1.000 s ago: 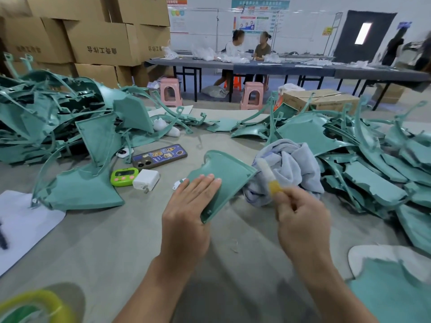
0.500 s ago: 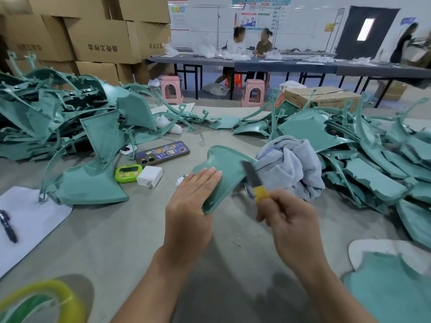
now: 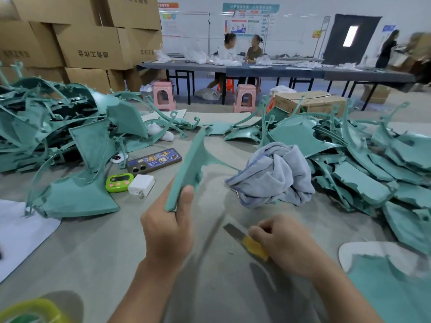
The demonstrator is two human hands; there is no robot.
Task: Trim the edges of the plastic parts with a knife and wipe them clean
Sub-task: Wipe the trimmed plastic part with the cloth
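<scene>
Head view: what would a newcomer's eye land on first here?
First, the teal part held up at centre, its lower end gripped by the left hand, and the right hand beside it holding a yellow-handled knife. Then the jumbled teal parts, a left heap and a right heap, flanking a crumpled grey cloth on the table.

Towel between part piles; phone behind charger.
</scene>
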